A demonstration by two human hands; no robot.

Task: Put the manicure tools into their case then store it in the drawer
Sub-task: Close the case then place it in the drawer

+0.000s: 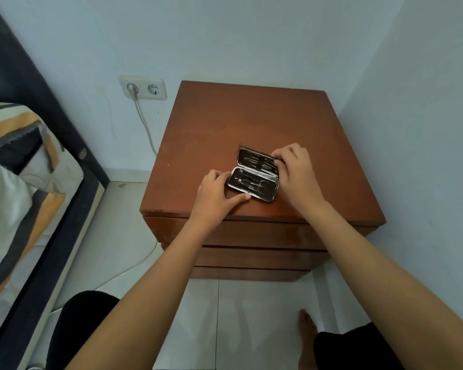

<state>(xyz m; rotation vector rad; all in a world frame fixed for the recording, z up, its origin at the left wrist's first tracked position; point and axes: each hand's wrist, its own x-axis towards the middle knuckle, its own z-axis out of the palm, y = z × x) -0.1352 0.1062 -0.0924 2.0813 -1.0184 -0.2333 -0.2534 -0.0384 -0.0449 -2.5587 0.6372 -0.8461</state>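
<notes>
With our left hand (214, 194) gripping the open case (253, 174) and our right hand (294, 169) pinching its far half, a crooked fold could jam on the tools (259, 186).

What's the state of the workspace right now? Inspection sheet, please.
Surface: wooden nightstand top; the case lies on it.
Job's things: case open flat, tools seated in both halves; drawers all closed.
Clutter: nothing seen.
Hands: left hand holds the case's left end, thumb along its near edge; right hand grips the far half's right end.
Cables: white cable plugged into the wall socket, dropping behind the nightstand.
Surroundings: bed at left, tiled floor, walls meeting in a corner.
</notes>
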